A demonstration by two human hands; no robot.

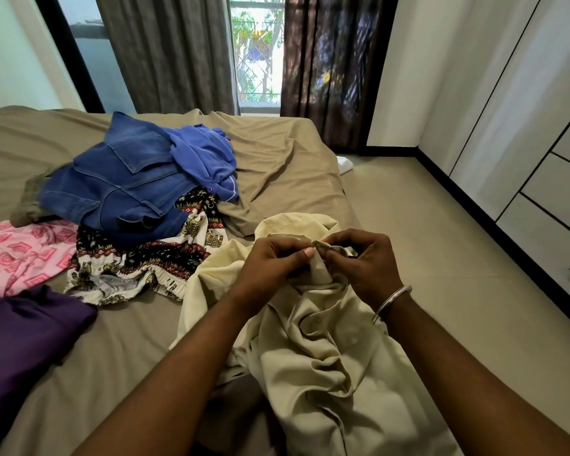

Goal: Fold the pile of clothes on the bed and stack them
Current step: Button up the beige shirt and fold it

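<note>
A crumpled cream garment [323, 357] hangs over the near right corner of the bed [277, 159]. My left hand [273, 261] and my right hand [362, 261] both pinch a bunched edge of it, held up close together. Further back lies the pile: a blue denim jacket [125, 185], a bright blue top [204, 159], patterned black and white trousers [145, 258] and an olive piece [30, 199]. A pink patterned cloth [20, 255] and a purple garment [23, 343] lie flat at the left.
The bed has a taupe sheet. A tiled floor [441, 241] runs along its right side to white wardrobe doors [524, 143]. Dark curtains [326, 60] and a window stand behind the bed. A white object [344, 166] lies on the floor by the bed corner.
</note>
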